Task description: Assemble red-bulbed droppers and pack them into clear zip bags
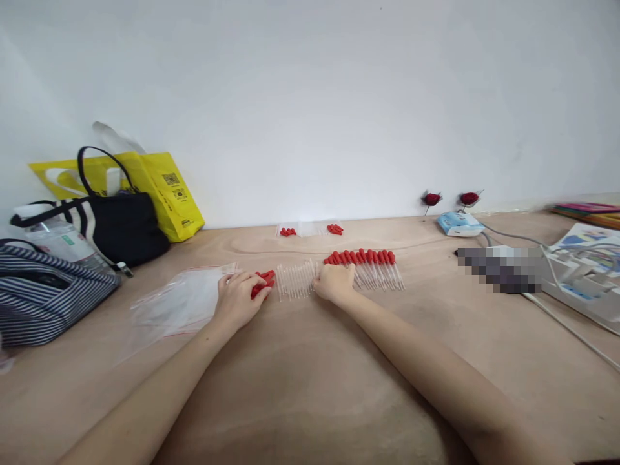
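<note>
Over a small pile of red rubber bulbs lies my left hand, its index finger and thumb closed around red at the pile's near side. My right hand is curled at the right end of a row of thin clear glass tubes, its fingertips pinched at a tube; the fingers hide most of it. Directly right of this hand, droppers with red bulbs lie side by side, bulbs away from me. Their left end is partly covered by my right hand.
Clear zip bags lie left of my left hand. At the wall is another clear bag with red bulbs on it. Bags, including a yellow one, stand left. A blue tissue pack and a power strip with cables are right.
</note>
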Action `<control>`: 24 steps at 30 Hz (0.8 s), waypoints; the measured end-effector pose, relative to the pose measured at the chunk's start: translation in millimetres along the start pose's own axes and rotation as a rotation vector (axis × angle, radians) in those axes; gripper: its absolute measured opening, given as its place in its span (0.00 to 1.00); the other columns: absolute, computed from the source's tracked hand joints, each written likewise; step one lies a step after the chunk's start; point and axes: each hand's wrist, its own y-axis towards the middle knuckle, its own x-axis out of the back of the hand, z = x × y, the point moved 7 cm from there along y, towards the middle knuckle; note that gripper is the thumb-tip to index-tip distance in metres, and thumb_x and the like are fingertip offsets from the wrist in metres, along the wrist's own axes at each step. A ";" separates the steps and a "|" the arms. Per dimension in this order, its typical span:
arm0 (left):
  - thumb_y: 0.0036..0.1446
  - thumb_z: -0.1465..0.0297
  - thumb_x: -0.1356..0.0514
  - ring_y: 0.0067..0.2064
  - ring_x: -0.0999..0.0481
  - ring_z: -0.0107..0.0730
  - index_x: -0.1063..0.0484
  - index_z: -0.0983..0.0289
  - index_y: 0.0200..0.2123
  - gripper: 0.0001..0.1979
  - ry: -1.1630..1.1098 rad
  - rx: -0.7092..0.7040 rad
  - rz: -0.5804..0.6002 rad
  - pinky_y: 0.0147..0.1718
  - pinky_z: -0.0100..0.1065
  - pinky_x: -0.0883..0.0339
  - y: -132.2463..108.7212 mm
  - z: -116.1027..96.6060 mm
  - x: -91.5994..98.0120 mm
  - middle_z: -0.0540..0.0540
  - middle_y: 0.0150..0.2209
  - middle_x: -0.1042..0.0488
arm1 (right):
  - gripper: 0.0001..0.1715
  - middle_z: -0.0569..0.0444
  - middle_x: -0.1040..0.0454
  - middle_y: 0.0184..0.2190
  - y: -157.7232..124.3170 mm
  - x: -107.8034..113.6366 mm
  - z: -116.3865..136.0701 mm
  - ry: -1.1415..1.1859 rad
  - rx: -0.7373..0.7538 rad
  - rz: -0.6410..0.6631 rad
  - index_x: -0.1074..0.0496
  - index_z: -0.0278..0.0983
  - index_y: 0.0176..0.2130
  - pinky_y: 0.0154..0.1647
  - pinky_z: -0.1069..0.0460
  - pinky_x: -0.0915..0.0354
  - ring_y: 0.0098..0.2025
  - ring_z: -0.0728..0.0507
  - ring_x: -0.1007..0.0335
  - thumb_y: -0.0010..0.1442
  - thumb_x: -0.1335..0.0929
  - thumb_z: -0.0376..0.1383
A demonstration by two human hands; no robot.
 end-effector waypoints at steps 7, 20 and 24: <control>0.55 0.66 0.46 0.37 0.28 0.39 0.27 0.59 0.27 0.09 -0.039 -0.115 -0.181 0.41 0.46 0.42 -0.6 -11.0 13.8 0.52 0.33 0.24 | 0.15 0.40 0.25 0.32 -1.6 1.1 1.1 -0.029 0.042 0.026 0.26 0.31 0.33 0.40 0.44 0.48 0.35 0.39 0.31 0.56 0.40 0.35; 0.57 0.74 0.49 0.39 0.25 0.29 0.30 0.63 0.38 0.09 -0.538 -0.470 0.035 0.40 0.29 0.31 -27.0 -94.3 0.9 0.53 0.37 0.25 | 0.11 0.49 0.29 0.30 -67.1 18.1 -67.5 -0.121 0.649 -0.114 0.32 0.34 0.30 0.36 0.49 0.46 0.35 0.42 0.39 0.60 0.39 0.37; 0.57 0.73 0.48 0.40 0.26 0.30 0.31 0.62 0.41 0.10 -0.553 -0.428 0.144 0.40 0.33 0.31 -27.6 -94.2 -7.6 0.53 0.39 0.26 | 0.12 0.51 0.30 0.29 -74.8 21.6 -75.3 0.007 0.684 -0.102 0.32 0.35 0.29 0.35 0.50 0.44 0.34 0.44 0.40 0.60 0.39 0.37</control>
